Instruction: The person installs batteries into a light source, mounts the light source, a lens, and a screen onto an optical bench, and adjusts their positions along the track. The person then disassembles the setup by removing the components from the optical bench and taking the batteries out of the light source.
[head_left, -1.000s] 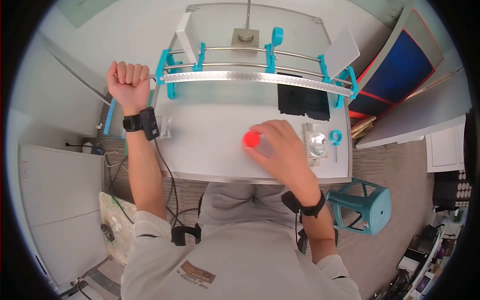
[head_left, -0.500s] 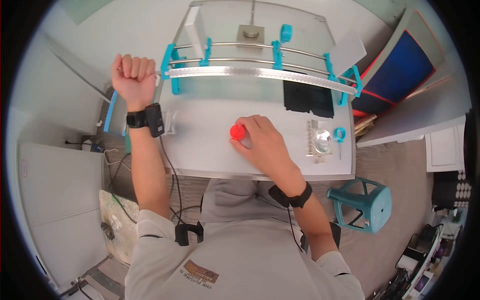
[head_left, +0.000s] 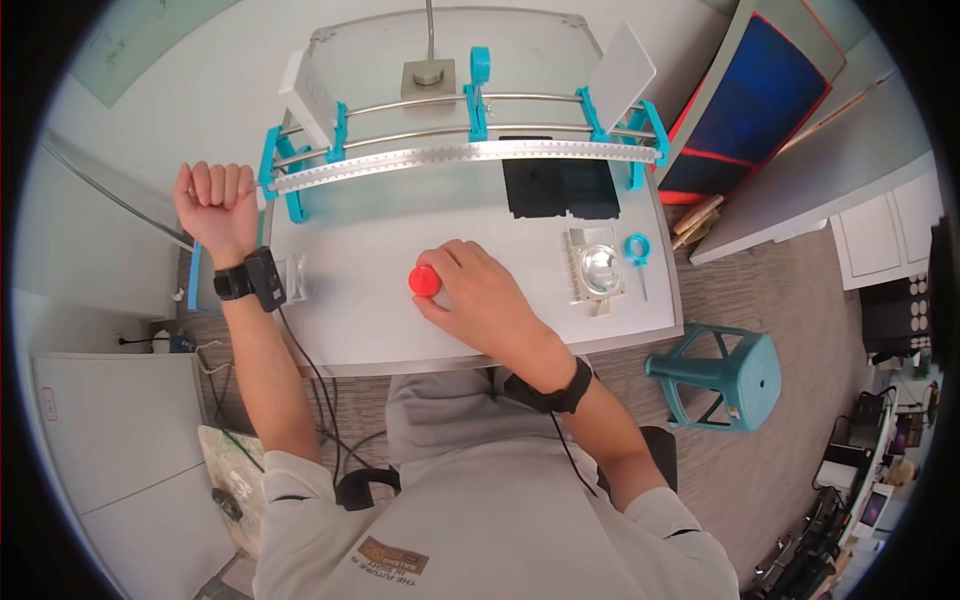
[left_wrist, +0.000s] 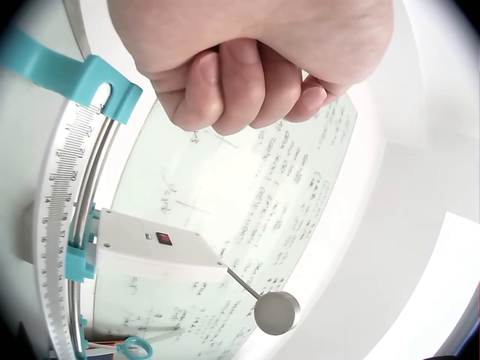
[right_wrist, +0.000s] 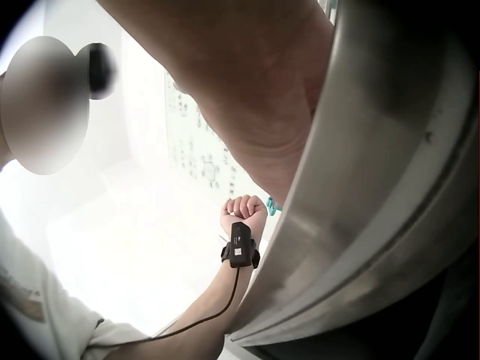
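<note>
My right hand [head_left: 487, 305] is low over the front middle of the table, thumb and fingers curled round a thing with a round red top [head_left: 424, 281]. The hand covers most of its body. Raised by the table's left edge, my left hand [head_left: 218, 215] makes a fist, its fingers folded into the palm with nothing showing in them in the left wrist view. Just to its right ends an optical bench with a long ruler [head_left: 460, 153], metal rods and teal holders. It carries a white box [head_left: 312, 100], a teal ring [head_left: 480, 66] and a white panel [head_left: 622, 78].
Right of my right hand lie a clear lens [head_left: 600, 268] in a clear holder and a teal ring with a stem [head_left: 637, 250]. A black cloth [head_left: 560, 190] is below the ruler. A metal stand base [head_left: 428, 80] stands behind. A teal stool [head_left: 745, 385] is on the floor.
My right hand has moved left across the table with the red-topped thing, away from the lens. My left hand remains a fist near the bench's end. The head view has shifted.
</note>
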